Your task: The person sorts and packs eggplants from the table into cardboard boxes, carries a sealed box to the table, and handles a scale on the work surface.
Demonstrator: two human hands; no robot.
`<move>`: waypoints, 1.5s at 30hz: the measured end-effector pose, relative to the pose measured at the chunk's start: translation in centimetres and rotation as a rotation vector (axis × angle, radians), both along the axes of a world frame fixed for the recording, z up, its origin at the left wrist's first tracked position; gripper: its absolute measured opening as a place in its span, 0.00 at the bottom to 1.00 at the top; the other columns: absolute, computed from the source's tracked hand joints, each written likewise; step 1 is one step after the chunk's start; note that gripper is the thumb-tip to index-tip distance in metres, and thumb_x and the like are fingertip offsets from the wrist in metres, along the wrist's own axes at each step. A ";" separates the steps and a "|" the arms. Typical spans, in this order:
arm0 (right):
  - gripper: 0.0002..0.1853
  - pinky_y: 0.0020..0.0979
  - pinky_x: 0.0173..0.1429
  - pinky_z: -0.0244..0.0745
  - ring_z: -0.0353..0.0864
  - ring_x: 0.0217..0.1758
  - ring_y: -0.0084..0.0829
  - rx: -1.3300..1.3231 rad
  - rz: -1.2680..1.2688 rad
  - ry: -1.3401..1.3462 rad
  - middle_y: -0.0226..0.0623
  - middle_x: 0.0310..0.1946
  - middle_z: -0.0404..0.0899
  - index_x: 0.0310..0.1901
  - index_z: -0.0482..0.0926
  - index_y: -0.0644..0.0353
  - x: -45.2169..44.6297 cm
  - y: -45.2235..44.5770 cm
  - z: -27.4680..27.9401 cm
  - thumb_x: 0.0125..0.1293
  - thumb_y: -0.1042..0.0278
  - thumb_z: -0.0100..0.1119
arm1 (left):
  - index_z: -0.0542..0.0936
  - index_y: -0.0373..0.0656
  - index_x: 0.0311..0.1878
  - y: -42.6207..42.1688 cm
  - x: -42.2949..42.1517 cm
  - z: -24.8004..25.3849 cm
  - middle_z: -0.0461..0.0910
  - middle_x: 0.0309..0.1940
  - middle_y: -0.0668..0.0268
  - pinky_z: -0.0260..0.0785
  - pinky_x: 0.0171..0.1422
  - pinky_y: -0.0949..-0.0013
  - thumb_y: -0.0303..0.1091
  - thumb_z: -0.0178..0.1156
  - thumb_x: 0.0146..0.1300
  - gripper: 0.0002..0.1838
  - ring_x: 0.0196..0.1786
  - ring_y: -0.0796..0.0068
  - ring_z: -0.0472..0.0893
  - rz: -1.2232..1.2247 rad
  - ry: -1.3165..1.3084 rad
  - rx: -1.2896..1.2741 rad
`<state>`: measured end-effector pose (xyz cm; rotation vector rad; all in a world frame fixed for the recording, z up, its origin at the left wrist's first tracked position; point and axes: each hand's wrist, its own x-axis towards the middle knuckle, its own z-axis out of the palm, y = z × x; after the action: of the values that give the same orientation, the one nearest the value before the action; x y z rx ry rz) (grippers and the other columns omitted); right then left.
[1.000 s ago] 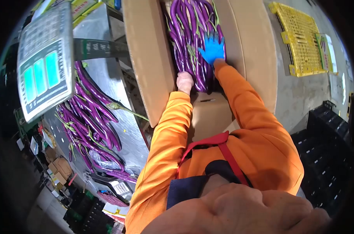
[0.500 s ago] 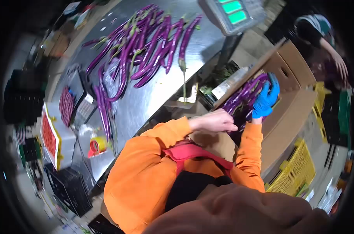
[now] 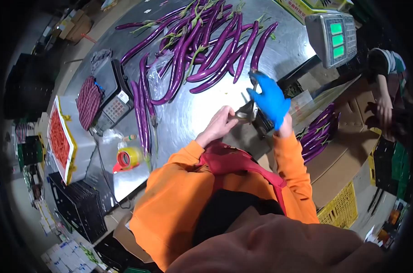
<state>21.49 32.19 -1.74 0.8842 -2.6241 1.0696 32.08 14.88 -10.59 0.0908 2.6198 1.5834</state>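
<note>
My left hand point(image 3: 219, 123), bare, is over the steel table's front edge, its thumb and fingertips together beside a small dark thing I cannot make out. Just right of it, my right hand point(image 3: 271, 99) in a blue glove has thumb and fingers apart, its fingertips at the stem end of a long purple eggplant point(image 3: 262, 47). More purple eggplants point(image 3: 184, 54) lie in a loose heap on the table point(image 3: 202, 101). At the right, eggplants point(image 3: 319, 132) lie inside an open cardboard box point(image 3: 347, 154).
A scale display point(image 3: 337, 40) stands at the upper right. Left on the table are a keypad device point(image 3: 113, 109), a red mesh bundle point(image 3: 89, 102) and yellow tape point(image 3: 130, 157). A white bin point(image 3: 81, 136) is beside them. Another person's hand point(image 3: 385, 111) hangs beyond the box.
The view has swung from the box toward the table. Both my hands have left the boxed eggplants; the gloved one has come to the lone eggplant's stem end.
</note>
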 end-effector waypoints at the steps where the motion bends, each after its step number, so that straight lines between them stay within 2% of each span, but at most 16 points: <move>1: 0.21 0.43 0.47 0.70 0.75 0.45 0.49 0.010 -0.063 -0.057 0.49 0.44 0.76 0.50 0.75 0.61 -2.2 -0.9 -1.6 0.55 0.61 0.58 | 0.72 0.39 0.34 -1.0 -0.7 0.2 0.73 0.33 0.60 0.64 0.44 0.65 0.32 0.60 0.54 0.09 0.38 0.64 0.73 0.014 0.186 -0.199; 4: 0.21 0.43 0.49 0.71 0.75 0.48 0.50 -0.047 -0.311 0.012 0.49 0.47 0.75 0.51 0.74 0.61 -7.7 -2.8 -8.1 0.56 0.61 0.56 | 0.73 0.39 0.34 -4.4 -3.4 -1.0 0.72 0.37 0.57 0.63 0.48 0.62 0.29 0.63 0.49 0.11 0.43 0.58 0.71 0.100 0.337 -0.290; 7: 0.24 0.44 0.51 0.71 0.74 0.51 0.52 0.083 -0.618 0.022 0.53 0.48 0.75 0.54 0.71 0.59 -10.7 -4.3 -10.5 0.56 0.60 0.56 | 0.73 0.38 0.34 -7.0 -6.3 -1.4 0.72 0.39 0.56 0.62 0.51 0.59 0.28 0.63 0.46 0.12 0.46 0.54 0.70 0.153 0.441 -0.331; 12: 0.26 0.44 0.52 0.71 0.75 0.50 0.53 0.045 -0.573 -0.300 0.56 0.47 0.75 0.55 0.70 0.63 -13.0 -7.4 -11.0 0.57 0.59 0.55 | 0.74 0.39 0.35 -8.7 -9.8 -2.0 0.72 0.41 0.55 0.60 0.54 0.57 0.26 0.65 0.45 0.13 0.49 0.53 0.69 0.134 0.455 -0.284; 15: 0.27 0.42 0.50 0.72 0.76 0.49 0.51 0.156 -0.679 -0.526 0.56 0.42 0.77 0.52 0.72 0.68 -14.1 -10.4 -10.7 0.56 0.54 0.57 | 0.75 0.39 0.36 -8.5 -10.5 -2.1 0.72 0.43 0.55 0.60 0.55 0.57 0.26 0.65 0.45 0.13 0.51 0.52 0.68 0.098 0.426 -0.244; 18: 0.29 0.41 0.48 0.72 0.78 0.47 0.50 0.097 -0.706 -0.418 0.56 0.40 0.78 0.49 0.73 0.70 -16.2 -10.2 -14.7 0.54 0.52 0.59 | 0.75 0.37 0.38 -8.3 -11.0 -2.1 0.73 0.43 0.56 0.60 0.56 0.56 0.27 0.63 0.48 0.12 0.51 0.53 0.69 0.093 0.409 -0.223; 20: 0.30 0.41 0.47 0.73 0.78 0.46 0.49 0.070 -0.715 -0.360 0.55 0.39 0.79 0.47 0.73 0.71 -16.9 -9.6 -15.4 0.53 0.50 0.61 | 0.76 0.38 0.40 -8.1 -11.4 -2.7 0.72 0.45 0.57 0.60 0.56 0.56 0.27 0.63 0.48 0.14 0.53 0.54 0.68 0.223 0.456 -0.265; 23: 0.25 0.39 0.47 0.72 0.79 0.44 0.48 -0.148 -0.504 -0.747 0.52 0.38 0.80 0.43 0.74 0.66 -17.7 -8.9 -14.8 0.51 0.52 0.63 | 0.77 0.38 0.43 -8.4 -12.0 -3.5 0.72 0.47 0.58 0.60 0.56 0.57 0.27 0.63 0.48 0.16 0.54 0.55 0.67 0.276 0.439 -0.323; 28: 0.27 0.40 0.47 0.73 0.79 0.43 0.49 -0.310 -0.739 -0.515 0.51 0.39 0.80 0.43 0.73 0.68 -18.6 -11.3 -11.8 0.49 0.53 0.63 | 0.77 0.39 0.46 -9.0 -13.6 -5.2 0.71 0.48 0.60 0.61 0.56 0.57 0.27 0.62 0.48 0.19 0.53 0.57 0.66 0.222 0.391 -0.449; 31: 0.27 0.39 0.46 0.73 0.79 0.43 0.50 -0.086 -0.787 -0.487 0.52 0.40 0.79 0.41 0.73 0.67 -20.8 -13.5 -10.4 0.47 0.52 0.63 | 0.77 0.39 0.46 -8.6 -13.1 -5.2 0.72 0.48 0.61 0.61 0.55 0.58 0.26 0.62 0.48 0.19 0.52 0.58 0.66 0.171 0.395 -0.489; 34: 0.28 0.39 0.46 0.74 0.79 0.43 0.51 -0.018 -0.735 -0.488 0.54 0.41 0.79 0.42 0.73 0.67 -23.1 -14.7 -11.4 0.46 0.51 0.64 | 0.77 0.40 0.46 -8.3 -12.8 -4.5 0.71 0.48 0.61 0.61 0.54 0.59 0.26 0.61 0.48 0.18 0.52 0.59 0.66 0.100 0.403 -0.507; 37: 0.28 0.40 0.45 0.74 0.79 0.43 0.52 0.082 -0.738 -0.453 0.55 0.39 0.79 0.42 0.73 0.68 -24.2 -15.2 -12.6 0.45 0.52 0.65 | 0.78 0.40 0.37 -8.2 -12.9 -3.8 0.74 0.40 0.61 0.61 0.50 0.59 0.28 0.58 0.51 0.09 0.47 0.59 0.68 0.117 0.420 -0.372; 40: 0.27 0.41 0.44 0.75 0.80 0.42 0.52 0.206 -0.776 -0.374 0.57 0.36 0.79 0.40 0.73 0.71 -25.6 -14.9 -12.8 0.44 0.56 0.65 | 0.78 0.39 0.34 -10.0 -15.5 -2.4 0.75 0.36 0.60 0.62 0.48 0.60 0.27 0.58 0.52 0.06 0.43 0.58 0.70 0.186 0.551 -0.297; 43: 0.22 0.38 0.42 0.76 0.81 0.38 0.48 0.405 -0.516 -0.678 0.52 0.36 0.80 0.41 0.74 0.68 -28.2 -13.2 -11.9 0.45 0.64 0.65 | 0.77 0.39 0.28 -13.6 -20.1 0.6 0.76 0.30 0.59 0.63 0.44 0.59 0.27 0.57 0.53 0.02 0.37 0.57 0.73 0.354 0.678 -0.260; 44: 0.22 0.38 0.42 0.76 0.81 0.38 0.48 0.400 -0.520 -0.679 0.52 0.36 0.80 0.41 0.74 0.68 -28.1 -12.7 -12.1 0.45 0.64 0.65 | 0.77 0.39 0.29 -15.0 -21.8 1.4 0.76 0.30 0.58 0.63 0.44 0.58 0.27 0.57 0.53 0.02 0.36 0.56 0.73 0.398 0.711 -0.252; 45: 0.20 0.37 0.41 0.77 0.82 0.37 0.46 0.051 -0.455 -0.801 0.50 0.36 0.80 0.41 0.75 0.67 -27.8 -12.1 -12.4 0.46 0.66 0.64 | 0.77 0.39 0.29 -16.3 -23.5 1.8 0.77 0.30 0.57 0.63 0.44 0.57 0.27 0.57 0.53 0.02 0.36 0.55 0.73 0.439 0.745 -0.245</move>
<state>-6.27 20.10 -14.13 -0.2307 -3.2193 1.4207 8.60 -1.41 -8.80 0.1121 3.6036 1.5320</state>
